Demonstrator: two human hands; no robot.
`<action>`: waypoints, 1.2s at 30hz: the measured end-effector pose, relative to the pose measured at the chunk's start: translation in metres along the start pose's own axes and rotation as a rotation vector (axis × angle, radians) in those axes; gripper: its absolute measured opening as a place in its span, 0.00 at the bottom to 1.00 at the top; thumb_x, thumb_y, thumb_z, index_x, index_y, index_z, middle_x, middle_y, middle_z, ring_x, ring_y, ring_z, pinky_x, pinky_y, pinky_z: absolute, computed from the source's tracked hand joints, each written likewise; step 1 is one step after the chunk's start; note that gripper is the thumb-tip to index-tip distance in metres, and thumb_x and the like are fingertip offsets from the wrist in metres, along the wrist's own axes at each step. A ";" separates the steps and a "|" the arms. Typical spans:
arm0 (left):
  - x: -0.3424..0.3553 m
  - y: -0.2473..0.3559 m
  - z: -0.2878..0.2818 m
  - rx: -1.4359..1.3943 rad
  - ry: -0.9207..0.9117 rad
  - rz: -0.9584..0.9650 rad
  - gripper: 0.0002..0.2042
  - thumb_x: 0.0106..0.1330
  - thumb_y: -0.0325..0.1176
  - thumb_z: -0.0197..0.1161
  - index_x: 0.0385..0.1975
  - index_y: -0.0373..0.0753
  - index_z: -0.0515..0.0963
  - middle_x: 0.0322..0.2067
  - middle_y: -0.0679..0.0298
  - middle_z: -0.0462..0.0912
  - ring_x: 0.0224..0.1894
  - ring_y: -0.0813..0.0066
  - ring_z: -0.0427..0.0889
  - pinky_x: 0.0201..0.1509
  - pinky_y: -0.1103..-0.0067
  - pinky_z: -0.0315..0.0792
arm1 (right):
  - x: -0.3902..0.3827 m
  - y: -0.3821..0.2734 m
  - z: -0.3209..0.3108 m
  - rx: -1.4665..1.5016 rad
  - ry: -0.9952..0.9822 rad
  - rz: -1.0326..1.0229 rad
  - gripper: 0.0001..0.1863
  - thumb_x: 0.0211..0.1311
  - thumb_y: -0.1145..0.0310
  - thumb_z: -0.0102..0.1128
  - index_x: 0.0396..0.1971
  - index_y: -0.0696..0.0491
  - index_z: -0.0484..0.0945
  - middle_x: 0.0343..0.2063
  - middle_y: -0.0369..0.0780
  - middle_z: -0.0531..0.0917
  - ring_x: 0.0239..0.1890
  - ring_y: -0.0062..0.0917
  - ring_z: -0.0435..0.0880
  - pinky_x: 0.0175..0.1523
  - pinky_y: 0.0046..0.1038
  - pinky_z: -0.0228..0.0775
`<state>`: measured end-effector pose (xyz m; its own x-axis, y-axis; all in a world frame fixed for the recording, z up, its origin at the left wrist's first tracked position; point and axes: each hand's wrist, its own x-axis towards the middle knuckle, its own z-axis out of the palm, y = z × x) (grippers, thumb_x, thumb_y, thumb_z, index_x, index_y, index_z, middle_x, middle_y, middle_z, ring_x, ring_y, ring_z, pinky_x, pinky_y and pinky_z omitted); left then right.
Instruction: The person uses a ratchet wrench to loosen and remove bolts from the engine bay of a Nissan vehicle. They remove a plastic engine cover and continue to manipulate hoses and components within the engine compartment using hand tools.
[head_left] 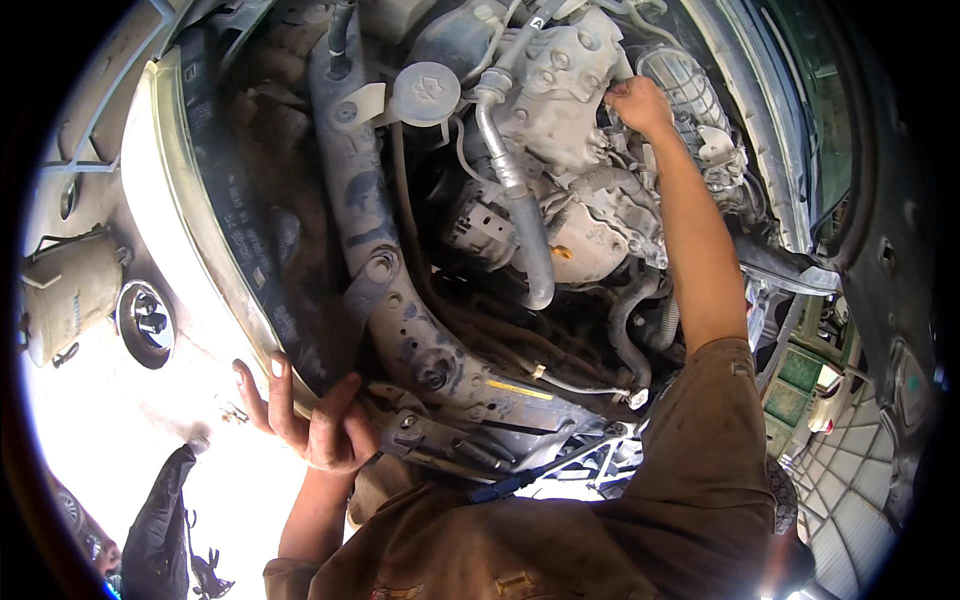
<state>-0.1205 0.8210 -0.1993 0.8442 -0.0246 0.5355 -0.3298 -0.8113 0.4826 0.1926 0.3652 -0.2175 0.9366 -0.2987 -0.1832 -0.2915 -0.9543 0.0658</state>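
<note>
A dusty car engine bay lies in front of me. My right hand (638,103) reaches to the far side of the grey engine (565,95), fingers curled closed at its right edge; what they grip, if anything, is hidden. My left hand (325,425) is at the front corner of the car, by the pale curved front edge strip (165,190). Its fingers are spread and appear to rest on the edge, holding nothing. Between the hands are a round reservoir cap (425,95), a black hose with a metal pipe (533,250) and a small yellow-orange dipstick handle (562,252).
A metal crossmember (385,285) runs along the near side of the bay. The raised hood (905,330) stands at right. On the left are a tan container (75,295) and a dark bag-like item (165,530). Green trays (795,385) lie at lower right.
</note>
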 end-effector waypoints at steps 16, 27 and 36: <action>-0.001 -0.001 0.000 0.023 0.005 0.012 0.12 0.51 0.23 0.50 0.29 0.40 0.81 0.63 0.43 0.66 0.69 0.34 0.54 0.71 0.46 0.47 | -0.018 -0.005 -0.009 -0.001 0.038 0.034 0.19 0.55 0.48 0.63 0.40 0.45 0.86 0.43 0.45 0.85 0.49 0.42 0.82 0.54 0.40 0.73; -0.002 -0.001 0.000 0.010 0.002 0.005 0.12 0.50 0.23 0.50 0.28 0.41 0.81 0.63 0.45 0.65 0.70 0.35 0.53 0.72 0.47 0.45 | 0.006 0.018 0.006 0.171 -0.034 -0.110 0.16 0.53 0.54 0.63 0.39 0.45 0.86 0.43 0.44 0.85 0.48 0.40 0.83 0.53 0.39 0.74; -0.003 -0.003 0.000 0.013 -0.014 0.005 0.13 0.49 0.23 0.50 0.30 0.42 0.81 0.63 0.46 0.65 0.70 0.35 0.52 0.72 0.47 0.45 | -0.010 -0.012 -0.002 -0.010 0.046 0.075 0.18 0.50 0.51 0.65 0.38 0.44 0.86 0.44 0.44 0.85 0.49 0.40 0.82 0.55 0.39 0.73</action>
<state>-0.1225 0.8240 -0.2023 0.8483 -0.0369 0.5282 -0.3287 -0.8187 0.4708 0.1869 0.3800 -0.2144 0.9203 -0.3681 -0.1322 -0.3591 -0.9292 0.0878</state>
